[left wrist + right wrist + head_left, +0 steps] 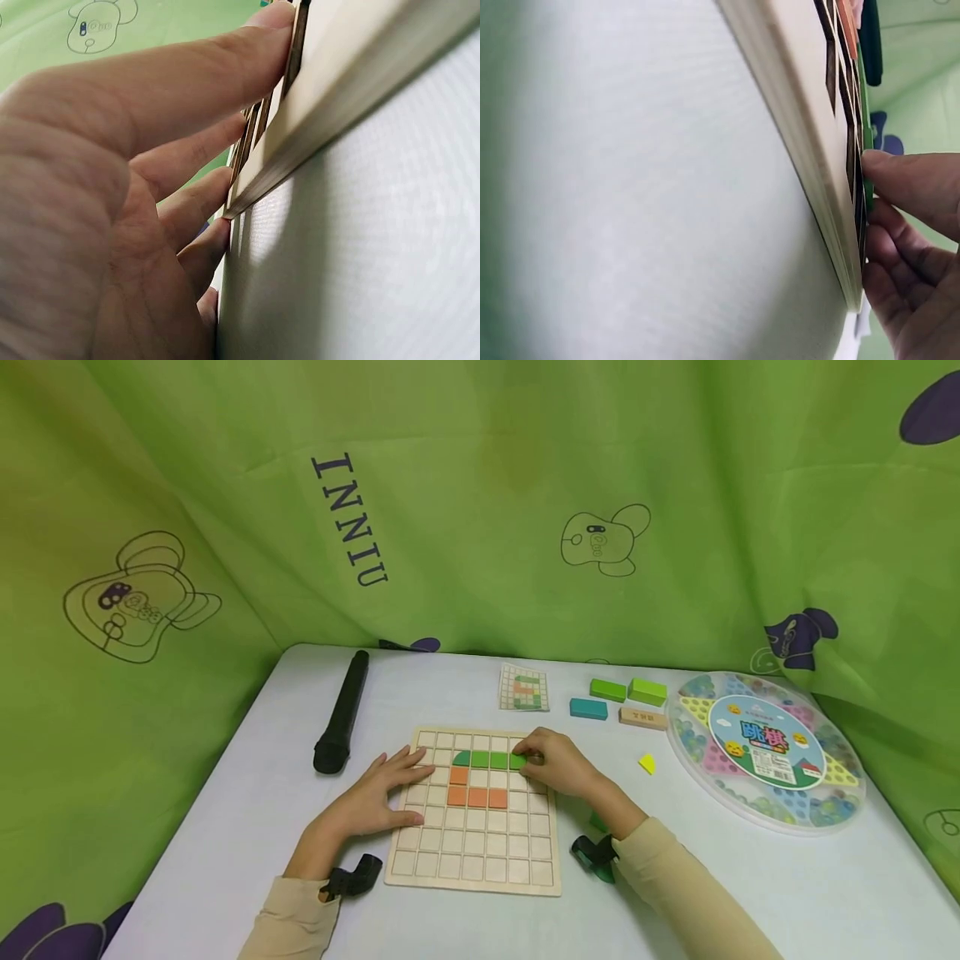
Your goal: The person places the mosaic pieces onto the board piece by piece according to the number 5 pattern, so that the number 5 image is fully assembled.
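A wooden grid board (472,887) lies flat on the white table. Spread fingers of my left hand (375,797) rest on its left edge; in the left wrist view the thumb (262,45) touches the top face. With thumb and fingers, my right hand (558,764) pinches a green tile (517,762) at the right end of a green row, low against the board. That tile (868,191) also shows under the thumb in the right wrist view. Other green tiles (489,760) fill cells to its left, and several orange tiles (477,797) sit below them.
A pattern card (524,687) lies behind the board. Several blocks, one of them teal (588,708), stand back right, beside a round marble game box (765,752). A yellow piece (647,764) lies nearby. Green pieces (597,822) are partly hidden under the right wrist. A black microphone (341,714) lies left.
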`<state>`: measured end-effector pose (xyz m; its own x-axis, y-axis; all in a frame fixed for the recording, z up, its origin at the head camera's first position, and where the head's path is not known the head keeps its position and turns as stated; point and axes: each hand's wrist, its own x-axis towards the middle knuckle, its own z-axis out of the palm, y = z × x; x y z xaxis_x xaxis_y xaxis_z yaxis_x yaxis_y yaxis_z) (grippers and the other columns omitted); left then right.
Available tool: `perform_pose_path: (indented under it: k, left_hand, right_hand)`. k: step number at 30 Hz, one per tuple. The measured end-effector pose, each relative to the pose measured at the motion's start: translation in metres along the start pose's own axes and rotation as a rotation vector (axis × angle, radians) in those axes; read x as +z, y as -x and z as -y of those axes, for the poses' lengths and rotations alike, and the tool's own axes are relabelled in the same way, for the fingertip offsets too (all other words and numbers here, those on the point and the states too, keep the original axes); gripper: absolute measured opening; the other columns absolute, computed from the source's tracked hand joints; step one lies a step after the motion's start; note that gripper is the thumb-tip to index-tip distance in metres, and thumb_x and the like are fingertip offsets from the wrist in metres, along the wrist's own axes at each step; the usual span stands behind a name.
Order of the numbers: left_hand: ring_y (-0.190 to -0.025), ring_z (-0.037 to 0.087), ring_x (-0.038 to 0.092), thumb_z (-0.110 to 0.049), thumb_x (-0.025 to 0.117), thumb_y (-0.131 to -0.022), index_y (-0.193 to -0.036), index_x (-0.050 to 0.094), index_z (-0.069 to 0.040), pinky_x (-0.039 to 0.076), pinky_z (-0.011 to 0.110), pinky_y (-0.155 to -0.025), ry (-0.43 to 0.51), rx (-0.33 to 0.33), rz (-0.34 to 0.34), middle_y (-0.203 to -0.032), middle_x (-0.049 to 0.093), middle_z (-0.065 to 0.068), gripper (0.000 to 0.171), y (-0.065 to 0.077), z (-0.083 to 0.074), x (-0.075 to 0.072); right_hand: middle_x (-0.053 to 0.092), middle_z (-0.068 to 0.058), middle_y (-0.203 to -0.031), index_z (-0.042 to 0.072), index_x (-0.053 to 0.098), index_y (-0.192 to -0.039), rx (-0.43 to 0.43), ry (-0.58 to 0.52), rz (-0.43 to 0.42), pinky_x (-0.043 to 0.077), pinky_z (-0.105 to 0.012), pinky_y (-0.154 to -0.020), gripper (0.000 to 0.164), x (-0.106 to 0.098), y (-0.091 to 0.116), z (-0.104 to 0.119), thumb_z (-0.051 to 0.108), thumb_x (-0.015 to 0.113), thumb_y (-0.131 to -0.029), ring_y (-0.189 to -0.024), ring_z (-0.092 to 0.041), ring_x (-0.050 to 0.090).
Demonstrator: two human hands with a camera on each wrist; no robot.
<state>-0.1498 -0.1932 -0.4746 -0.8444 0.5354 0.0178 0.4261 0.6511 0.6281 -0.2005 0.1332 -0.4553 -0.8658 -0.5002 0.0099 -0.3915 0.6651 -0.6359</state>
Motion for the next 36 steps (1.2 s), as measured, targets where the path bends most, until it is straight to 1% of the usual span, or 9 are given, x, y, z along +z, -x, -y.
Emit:
perform_pose_path:
  k: [3, 8, 13, 17, 21, 26, 30, 36]
  left_hand:
    - [-0.145, 0.034, 0.018, -0.037, 0.078, -0.074, -0.138, 0.050, -0.012, 0.006, 0.057, -0.117, -0.002, 0.000, -0.001, -0.154, 0.032, 0.010, 0.075, 0.000, 0.000, 0.000]
    - [-0.145, 0.034, 0.019, -0.037, 0.078, -0.074, -0.138, 0.050, -0.011, 0.006, 0.057, -0.116, -0.005, 0.002, -0.001, -0.154, 0.032, 0.010, 0.075, 0.000, 0.001, 0.000]
    - [-0.145, 0.034, 0.018, -0.037, 0.078, -0.074, -0.138, 0.050, -0.012, 0.006, 0.057, -0.117, 0.004, -0.002, -0.004, -0.154, 0.032, 0.010, 0.075, 0.000, 0.001, 0.000]
    - [-0.145, 0.034, 0.018, -0.038, 0.078, -0.074, -0.139, 0.050, -0.013, 0.006, 0.056, -0.117, 0.004, -0.001, -0.002, -0.154, 0.031, 0.009, 0.075, 0.000, 0.001, 0.001]
    - [-0.145, 0.033, 0.018, -0.038, 0.078, -0.074, -0.139, 0.050, -0.013, 0.006, 0.056, -0.117, -0.002, -0.003, -0.002, -0.154, 0.031, 0.008, 0.075, 0.000, 0.001, 0.001]
    - [-0.145, 0.033, 0.018, -0.037, 0.078, -0.074, -0.139, 0.050, -0.012, 0.005, 0.056, -0.117, -0.005, -0.009, 0.007, -0.154, 0.030, 0.008, 0.075, -0.001, -0.001, 0.000]
    - [-0.145, 0.034, 0.018, -0.035, 0.078, -0.074, -0.138, 0.050, -0.011, 0.005, 0.057, -0.117, -0.002, -0.007, 0.010, -0.154, 0.031, 0.010, 0.074, -0.002, -0.002, -0.001]
    - [-0.145, 0.035, 0.018, -0.036, 0.079, -0.074, -0.138, 0.051, -0.011, 0.006, 0.058, -0.116, -0.002, -0.008, -0.002, -0.154, 0.032, 0.010, 0.074, -0.001, -0.002, 0.000]
  right_hand:
    - [0.062, -0.004, -0.104, 0.007, 0.069, -0.108, 0.001, 0.024, -0.003, 0.050, -0.031, -0.077, 0.025, 0.001, 0.000, 0.000, 0.009, 0.070, -0.084, -0.088, -0.014, 0.055]
    - [0.062, -0.005, -0.105, 0.007, 0.069, -0.109, 0.008, 0.011, 0.000, 0.050, -0.033, -0.080, 0.026, 0.001, 0.000, 0.001, 0.009, 0.071, -0.083, -0.091, -0.015, 0.056]
    - [0.062, -0.005, -0.109, 0.008, 0.068, -0.113, 0.012, 0.007, -0.008, 0.051, -0.037, -0.085, 0.029, 0.000, 0.002, 0.001, 0.011, 0.070, -0.084, -0.097, -0.018, 0.058]
    - [0.063, -0.005, -0.114, 0.008, 0.065, -0.119, 0.029, -0.037, -0.039, 0.050, -0.043, -0.092, 0.035, -0.007, 0.011, -0.002, 0.013, 0.070, -0.085, -0.106, -0.022, 0.059]
    - [0.063, -0.008, -0.119, 0.006, 0.062, -0.123, 0.016, -0.057, -0.113, 0.048, -0.049, -0.095, 0.038, -0.021, 0.025, -0.008, 0.013, 0.069, -0.085, -0.112, -0.029, 0.058]
    - [0.064, -0.012, -0.118, 0.002, 0.063, -0.120, 0.012, -0.034, -0.215, 0.049, -0.052, -0.092, 0.038, -0.042, 0.049, -0.028, 0.012, 0.070, -0.085, -0.109, -0.033, 0.059]
    - [0.064, -0.015, -0.116, -0.001, 0.063, -0.119, 0.046, -0.011, -0.274, 0.049, -0.053, -0.092, 0.037, -0.058, 0.070, -0.048, 0.010, 0.070, -0.084, -0.107, -0.034, 0.060]
    - [0.062, -0.021, -0.120, -0.004, 0.060, -0.122, 0.146, 0.007, -0.304, 0.047, -0.051, -0.094, 0.038, -0.077, 0.097, -0.074, 0.006, 0.068, -0.086, -0.109, -0.037, 0.059]
